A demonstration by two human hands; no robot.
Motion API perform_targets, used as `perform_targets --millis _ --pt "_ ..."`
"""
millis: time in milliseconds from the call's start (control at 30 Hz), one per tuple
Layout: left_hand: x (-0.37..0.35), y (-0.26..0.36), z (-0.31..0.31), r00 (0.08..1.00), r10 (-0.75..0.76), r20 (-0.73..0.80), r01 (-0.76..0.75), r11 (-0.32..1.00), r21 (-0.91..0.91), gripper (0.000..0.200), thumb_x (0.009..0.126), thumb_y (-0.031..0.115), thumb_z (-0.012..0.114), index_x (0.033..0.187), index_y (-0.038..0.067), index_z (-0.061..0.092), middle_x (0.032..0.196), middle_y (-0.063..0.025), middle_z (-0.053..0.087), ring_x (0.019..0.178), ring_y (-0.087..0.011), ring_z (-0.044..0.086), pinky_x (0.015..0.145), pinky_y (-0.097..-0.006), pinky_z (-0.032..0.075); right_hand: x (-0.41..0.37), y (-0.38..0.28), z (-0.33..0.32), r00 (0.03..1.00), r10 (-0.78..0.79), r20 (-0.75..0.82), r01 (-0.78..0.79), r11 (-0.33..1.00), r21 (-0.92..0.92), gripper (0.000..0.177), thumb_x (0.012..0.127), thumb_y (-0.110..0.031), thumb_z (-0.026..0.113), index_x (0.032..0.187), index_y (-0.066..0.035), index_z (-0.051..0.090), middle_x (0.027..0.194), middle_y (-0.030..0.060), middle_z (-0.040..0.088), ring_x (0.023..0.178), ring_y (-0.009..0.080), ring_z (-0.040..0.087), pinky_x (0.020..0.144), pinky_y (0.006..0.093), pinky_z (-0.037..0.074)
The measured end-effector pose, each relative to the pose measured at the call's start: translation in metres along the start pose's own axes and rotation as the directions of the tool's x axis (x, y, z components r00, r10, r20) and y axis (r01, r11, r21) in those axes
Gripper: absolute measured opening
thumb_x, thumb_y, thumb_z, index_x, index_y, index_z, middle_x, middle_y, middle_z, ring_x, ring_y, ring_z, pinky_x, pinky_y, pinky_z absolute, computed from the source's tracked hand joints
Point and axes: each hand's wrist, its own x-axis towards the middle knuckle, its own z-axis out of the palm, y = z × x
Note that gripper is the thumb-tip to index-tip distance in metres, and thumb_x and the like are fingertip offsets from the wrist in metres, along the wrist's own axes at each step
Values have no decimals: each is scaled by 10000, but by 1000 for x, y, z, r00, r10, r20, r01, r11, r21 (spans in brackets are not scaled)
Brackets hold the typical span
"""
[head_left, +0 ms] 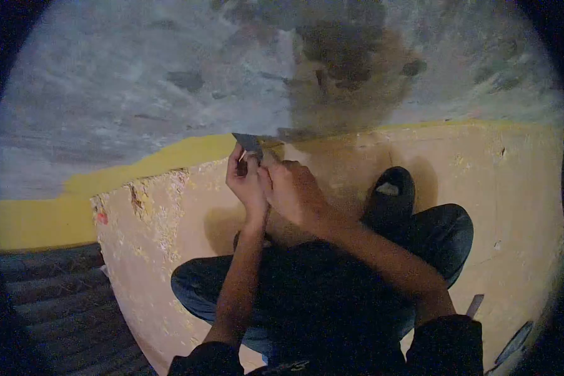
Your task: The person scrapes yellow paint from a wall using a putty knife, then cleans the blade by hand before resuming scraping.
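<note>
My left hand (244, 182) and my right hand (291, 188) are raised together in front of me, close to the wall. Both grip a small dark flat blade or scraper (249, 143) whose edge rests at the line where the yellow band (169, 156) meets the grey wall (138, 81). My fingers overlap on its lower part, so the handle is hidden. I am crouched, with my knees in dark trousers (432, 232) and one dark shoe (391, 194) below my arms.
The floor or ledge under me is a worn cream surface (514, 188) with chipped paint at its left edge (150, 207). Dark steps or slats (56, 301) lie at the lower left. Two small flat tools (514, 341) lie at the lower right.
</note>
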Motion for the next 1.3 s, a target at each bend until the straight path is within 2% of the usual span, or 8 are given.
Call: perform_targets --millis 233,667,733,800,900,1133,1233,1300 --pt "14 -14 -6 997 -64 38 66 997 -47 311 903 -27 557 1204 -101 564 1090 -118 647 939 -156 613 835 -274 491 20 8 4 999 38 -39 -33 992 123 267 910 -190 547 1065 27 538 787 265 643 757 451 636 697 547 506" --pt "1 8 14 1000 25 -9 -24 1000 15 361 872 -38 594 1226 -63 526 1124 -131 616 1023 -210 591 888 -307 500 16 -24 -30 975 7 221 66 945 -320 271 905 -181 506 1103 3 496 911 286 645 841 460 639 754 548 508" --pt "-1 4 9 999 -11 -31 7 994 -113 367 869 -35 595 1228 -62 524 1137 -132 602 1042 -219 584 911 -322 499 19 -28 -27 969 0 249 91 930 -357 268 904 -181 513 1109 -7 507 931 279 646 848 459 637 755 548 505" --pt "1 1 9 998 -31 -49 18 970 -242 372 867 -32 597 1230 -61 521 1150 -132 588 1061 -227 577 933 -338 497 7 -30 -20 992 -89 90 110 959 -260 243 899 -148 541 1118 -44 527 903 257 653 839 459 632 742 552 499" --pt "-6 -4 9 993 -93 -66 75 970 -233 388 859 -30 596 1237 -57 515 1153 -141 562 1095 -247 566 977 -364 480 -1 -34 -22 984 -93 154 150 896 -418 253 896 -113 566 1142 -65 530 914 252 651 876 459 626 737 538 496" --pt "1 -9 9 982 -138 -132 89 943 -320 399 797 -31 628 1183 -48 529 1118 -155 549 1067 -266 585 976 -356 479 11 -22 -1 989 -33 142 94 888 -450 240 896 -107 592 1127 -65 542 902 259 649 872 449 634 685 498 512" --pt "1 3 15 986 -68 -149 16 947 -322 399 769 -20 652 1155 -45 550 1092 -163 566 1043 -283 598 962 -359 483 4 -31 -6 946 -296 130 322 818 -478 220 897 -92 595 1111 -55 562 860 261 649 848 459 633 685 498 517" --pt "6 5 10 980 -4 -197 -56 953 -298 400 758 -5 668 1142 -41 563 1067 -168 581 1032 -298 606 955 -364 484 3 -39 -1 996 -92 -11 79 903 -423 195 903 -76 588 1093 -32 581 868 270 652 856 462 633 691 483 523"
